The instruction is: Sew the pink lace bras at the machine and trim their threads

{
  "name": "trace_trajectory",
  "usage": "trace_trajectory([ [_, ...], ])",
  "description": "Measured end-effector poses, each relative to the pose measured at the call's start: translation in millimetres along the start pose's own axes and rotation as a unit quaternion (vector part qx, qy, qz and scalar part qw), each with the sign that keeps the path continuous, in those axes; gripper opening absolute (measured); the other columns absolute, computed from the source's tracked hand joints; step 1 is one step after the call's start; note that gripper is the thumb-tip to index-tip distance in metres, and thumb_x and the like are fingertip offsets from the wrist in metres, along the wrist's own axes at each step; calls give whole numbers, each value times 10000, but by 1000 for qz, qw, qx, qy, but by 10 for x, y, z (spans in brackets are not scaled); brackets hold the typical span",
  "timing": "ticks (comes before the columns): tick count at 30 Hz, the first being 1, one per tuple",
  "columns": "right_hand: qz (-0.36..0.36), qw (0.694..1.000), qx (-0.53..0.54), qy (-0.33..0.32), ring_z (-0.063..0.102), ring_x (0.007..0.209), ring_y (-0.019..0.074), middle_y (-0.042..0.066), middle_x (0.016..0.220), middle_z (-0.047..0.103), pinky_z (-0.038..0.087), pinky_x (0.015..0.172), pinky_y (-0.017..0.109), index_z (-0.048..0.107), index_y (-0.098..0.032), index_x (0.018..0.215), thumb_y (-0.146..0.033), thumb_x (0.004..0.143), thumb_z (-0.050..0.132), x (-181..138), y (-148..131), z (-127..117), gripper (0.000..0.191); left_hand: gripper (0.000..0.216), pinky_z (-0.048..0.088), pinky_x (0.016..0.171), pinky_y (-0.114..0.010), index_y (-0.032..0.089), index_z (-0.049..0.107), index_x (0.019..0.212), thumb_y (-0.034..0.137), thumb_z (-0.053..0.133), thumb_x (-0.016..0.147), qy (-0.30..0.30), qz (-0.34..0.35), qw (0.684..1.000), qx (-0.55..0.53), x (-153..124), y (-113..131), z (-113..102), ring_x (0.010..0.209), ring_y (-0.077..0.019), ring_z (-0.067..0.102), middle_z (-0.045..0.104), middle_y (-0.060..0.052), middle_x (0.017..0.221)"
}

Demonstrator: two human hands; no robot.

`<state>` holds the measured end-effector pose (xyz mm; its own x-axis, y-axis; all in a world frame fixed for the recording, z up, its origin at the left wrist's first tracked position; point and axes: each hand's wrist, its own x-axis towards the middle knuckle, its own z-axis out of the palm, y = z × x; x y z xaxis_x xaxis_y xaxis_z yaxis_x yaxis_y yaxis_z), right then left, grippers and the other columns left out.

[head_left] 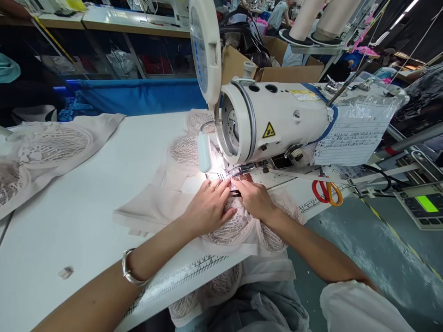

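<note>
A pale pink lace bra [230, 228] lies under the head of a white sewing machine [280, 117], its cups and bands spread over the table edge. My left hand [211, 203] rests on it with fingers stretched toward the lit needle area and thumb apart. Close beside it, my right hand [254, 196] is closed on the fabric at the presser foot [240, 170]. The fingertips of both hands nearly meet there. Fabric and fingers hide the exact stitching point.
More lace bra pieces [58, 143] lie at the left. Red and orange-handled scissors [327, 191] hang right of the machine. A small scrap [65, 272] is on the white table [44, 240]. Thread cones [308, 20], a cardboard box [290, 74] and a control panel [424, 203] stand around.
</note>
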<state>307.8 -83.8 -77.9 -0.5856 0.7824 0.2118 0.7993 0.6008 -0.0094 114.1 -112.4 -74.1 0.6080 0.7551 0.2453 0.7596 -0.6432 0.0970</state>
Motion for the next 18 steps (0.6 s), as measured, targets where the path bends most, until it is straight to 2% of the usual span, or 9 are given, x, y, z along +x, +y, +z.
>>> trace_trajectory([
  [7, 9, 1000, 21, 8, 692, 822, 202, 90, 962, 747, 512, 715, 271, 652, -127, 1298, -144, 925, 523, -50, 17, 3, 396, 491, 365, 1037, -523, 83, 612, 1227, 480, 454, 986, -8, -2, 1000, -1, 5, 2, 15, 1266, -374, 529, 532, -208, 1475],
  [13, 35, 998, 31, -46, 687, 830, 213, 96, 959, 738, 519, 744, 286, 619, -154, 1378, -98, 887, 501, -12, -12, -60, 508, 515, 333, 1074, -534, 83, 578, 1305, 471, 440, 996, -8, -21, 1000, -11, -20, 22, -5, 1312, -377, 497, 519, -205, 1487],
  [18, 49, 995, 39, -74, 689, 893, 216, 102, 1072, 742, 516, 793, 288, 598, -175, 1402, -99, 877, 505, 40, -26, -112, 538, 550, 306, 1099, -551, 72, 550, 1363, 466, 422, 1002, 1, -36, 999, -3, -28, 29, -4, 1331, -383, 489, 549, -219, 1450],
])
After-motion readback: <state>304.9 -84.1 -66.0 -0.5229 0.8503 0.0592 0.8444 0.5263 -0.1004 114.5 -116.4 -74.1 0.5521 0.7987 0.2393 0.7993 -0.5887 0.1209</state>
